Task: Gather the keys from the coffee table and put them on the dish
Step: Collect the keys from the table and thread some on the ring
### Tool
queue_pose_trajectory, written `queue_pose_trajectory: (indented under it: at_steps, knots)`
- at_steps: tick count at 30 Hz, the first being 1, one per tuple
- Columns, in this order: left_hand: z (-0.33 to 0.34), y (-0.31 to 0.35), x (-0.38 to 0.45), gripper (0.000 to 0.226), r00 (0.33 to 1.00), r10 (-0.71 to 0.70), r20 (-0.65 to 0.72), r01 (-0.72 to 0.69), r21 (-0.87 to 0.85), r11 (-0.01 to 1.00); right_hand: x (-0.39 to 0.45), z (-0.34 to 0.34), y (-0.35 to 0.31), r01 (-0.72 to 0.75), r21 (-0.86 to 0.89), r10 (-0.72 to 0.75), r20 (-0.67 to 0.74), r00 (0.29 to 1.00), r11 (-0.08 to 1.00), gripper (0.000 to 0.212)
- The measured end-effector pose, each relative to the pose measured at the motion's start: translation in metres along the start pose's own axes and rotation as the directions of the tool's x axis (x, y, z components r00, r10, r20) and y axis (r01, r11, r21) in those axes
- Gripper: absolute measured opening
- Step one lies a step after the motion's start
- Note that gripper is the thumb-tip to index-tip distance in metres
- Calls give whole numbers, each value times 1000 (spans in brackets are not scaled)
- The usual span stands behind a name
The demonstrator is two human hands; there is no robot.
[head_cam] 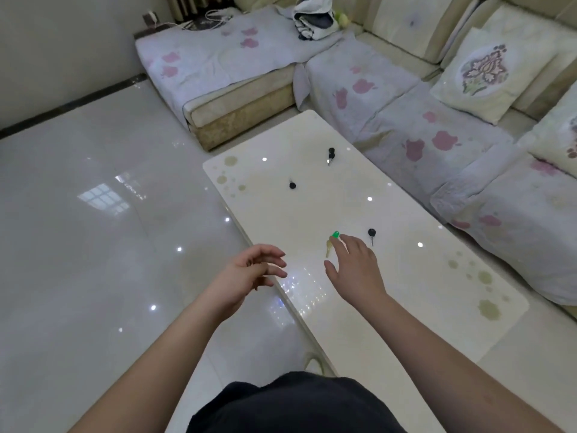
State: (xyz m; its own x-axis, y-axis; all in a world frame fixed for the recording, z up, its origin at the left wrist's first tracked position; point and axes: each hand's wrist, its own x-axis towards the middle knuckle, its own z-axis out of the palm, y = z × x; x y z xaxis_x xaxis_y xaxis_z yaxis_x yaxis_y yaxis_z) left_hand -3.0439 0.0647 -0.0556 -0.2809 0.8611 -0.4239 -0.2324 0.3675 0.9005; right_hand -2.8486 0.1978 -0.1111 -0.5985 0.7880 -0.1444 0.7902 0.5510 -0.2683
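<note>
While four keys are lying scattered on the coffee table (390, 285) and no dish is showing, the gathering is only beginning. The right hand (356, 270) is reaching, fingers spread, at the green key (332, 242), with the black key (371, 235) just beside, two more keys (331, 155) (292, 185) farther off, and the left hand (249, 273) hovering loosely curled, holding nothing.

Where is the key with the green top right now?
The green-topped key lies on the coffee table, at the right hand's fingertips, left of a black-headed key.

Coffee table (390, 292) glossy, smooth; floor (93, 245) polished tile; sofa (452, 157) quilted cloth cover.
</note>
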Motion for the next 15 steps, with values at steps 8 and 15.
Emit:
queue_pose_trajectory:
  at_steps: [8, 15]
  knots:
    - [-66, 14, 77, 30, 990, -92, 104, 83, 84, 993, 58, 15, -44, -141, -35, 141, -7, 990, 989, 55]
    - [-142, 51, 135, 29, 955, -106, 278, 53, 190, 980, 101, 42, -110, -302, -54, 304, 38, 952, 952, 57]
